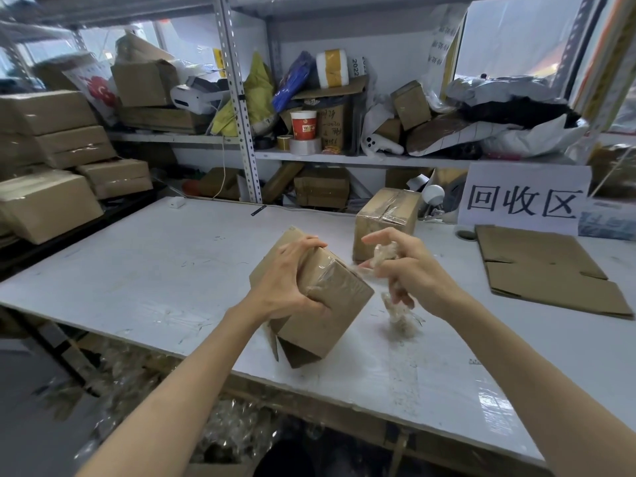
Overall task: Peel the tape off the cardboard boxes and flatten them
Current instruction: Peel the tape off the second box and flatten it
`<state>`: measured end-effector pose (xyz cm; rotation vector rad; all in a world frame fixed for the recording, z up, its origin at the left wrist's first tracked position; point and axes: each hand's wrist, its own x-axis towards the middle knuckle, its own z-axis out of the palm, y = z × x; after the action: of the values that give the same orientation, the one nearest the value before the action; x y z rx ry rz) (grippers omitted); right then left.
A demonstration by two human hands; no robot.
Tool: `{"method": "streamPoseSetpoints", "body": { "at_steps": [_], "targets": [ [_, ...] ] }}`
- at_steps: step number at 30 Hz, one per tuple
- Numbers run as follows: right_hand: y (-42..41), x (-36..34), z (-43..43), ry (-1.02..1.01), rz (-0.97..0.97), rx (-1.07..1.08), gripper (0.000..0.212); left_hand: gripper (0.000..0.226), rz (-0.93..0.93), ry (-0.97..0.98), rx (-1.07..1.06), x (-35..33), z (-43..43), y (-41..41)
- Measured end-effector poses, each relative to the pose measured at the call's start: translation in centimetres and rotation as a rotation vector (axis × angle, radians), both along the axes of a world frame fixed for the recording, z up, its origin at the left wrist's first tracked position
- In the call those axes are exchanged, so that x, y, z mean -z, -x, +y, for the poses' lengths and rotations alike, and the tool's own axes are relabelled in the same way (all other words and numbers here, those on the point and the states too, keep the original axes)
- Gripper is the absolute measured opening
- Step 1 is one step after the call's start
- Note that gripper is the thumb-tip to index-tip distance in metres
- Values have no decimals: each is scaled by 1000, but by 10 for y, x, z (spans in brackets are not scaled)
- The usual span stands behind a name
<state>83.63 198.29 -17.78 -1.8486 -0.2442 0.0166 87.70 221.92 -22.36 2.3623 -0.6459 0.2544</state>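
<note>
A small cardboard box [320,301] is held tilted above the near part of the white table [137,270] by the left hand [292,280], whose fingers are closed around its upper corner; clear tape [330,277] is still seen stretched over that corner, and the lower flaps hang open. A crumpled wad of peeled tape [395,304] is gripped in the right hand [409,270], with the index finger left extended; the strip appears to run from the box into the wad, so peeling is judged partly done. One flattened box [543,266] lies to the right; a second taped box [385,222] stands behind, untouched; many sealed cartons [48,201] are stacked at the left, so most of the work seems to remain. A white sign [523,201] is read as "回收区"; the print on a red paper cup [303,125] on the shelf is too small to be read.
</note>
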Motion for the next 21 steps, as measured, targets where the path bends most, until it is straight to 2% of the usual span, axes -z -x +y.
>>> {"method": "streamPoseSetpoints", "body": {
  "at_steps": [1,3,5,8,15,17,18,21],
  "targets": [
    [1,-4,-7,-26,25,16,43,96,0,20,-22,0,2,0],
    [1,-13,-22,-4,6,85,31,95,1,57,-52,1,5,2],
    [1,-16,-25,168,-118,205,13,96,-15,22,-19,3,2,4],
    [-1,-5,-9,348,-255,308,31,97,-63,-20,4,7,-9,8],
    [-18,21,19,271,-262,147,19,96,-78,1,25,10,-10,11],
    [-19,26,20,295,-202,27,47,98,-70,16,20,10,-9,12],
    [-18,27,21,302,-180,-16,52,98,-67,22,18,11,-8,12],
    [-18,30,18,366,-263,-32,26,99,-63,10,15,13,-8,14]
  ]
}}
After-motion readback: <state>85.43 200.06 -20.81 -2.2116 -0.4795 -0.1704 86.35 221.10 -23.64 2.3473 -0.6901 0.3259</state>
